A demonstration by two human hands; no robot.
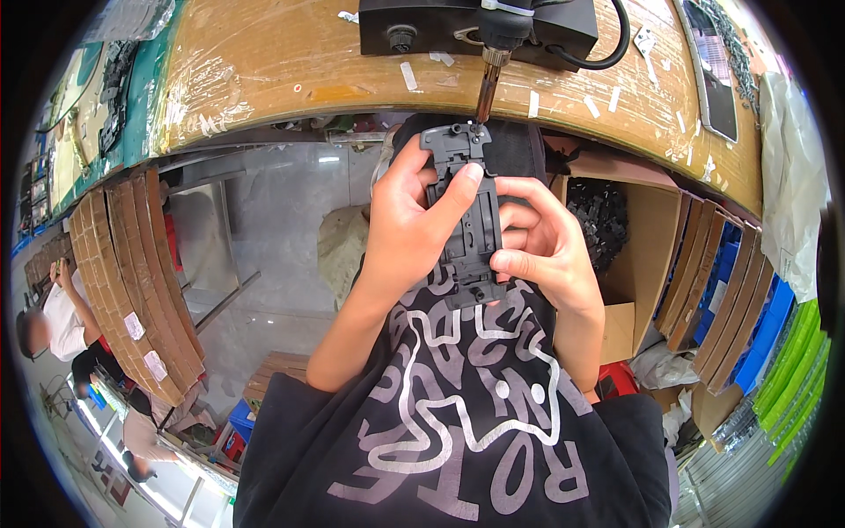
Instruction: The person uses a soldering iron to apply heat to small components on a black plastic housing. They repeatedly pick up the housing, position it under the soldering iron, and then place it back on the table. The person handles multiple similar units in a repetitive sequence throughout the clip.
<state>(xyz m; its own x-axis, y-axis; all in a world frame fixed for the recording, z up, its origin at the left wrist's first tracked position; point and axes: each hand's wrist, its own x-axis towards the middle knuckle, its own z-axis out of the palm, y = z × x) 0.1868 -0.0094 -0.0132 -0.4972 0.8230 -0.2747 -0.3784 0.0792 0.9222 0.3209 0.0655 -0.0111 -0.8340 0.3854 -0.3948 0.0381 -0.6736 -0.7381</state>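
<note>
A long black moulded plastic part [475, 224] with ribs, slots and small posts is held between my two hands, in front of the table edge. My left hand [414, 211] grips its upper left side, with the thumb lying across the face. On the lower right side my right hand [541, 238] is closed, thumb and fingers pinching the edge. Above them a metal rod-shaped tool tip [488, 84], like a soldering iron, points down from a black holder. Its end meets or hovers just over the part's top end; I cannot tell which.
A black box with a knob and cable [422, 31] stands on the film-covered table [264, 70]. A phone [720, 110] lies at the right. Below the table, a carton [638, 264] holds black parts. Cardboard stacks [132, 273] stand left. Other people sit far left.
</note>
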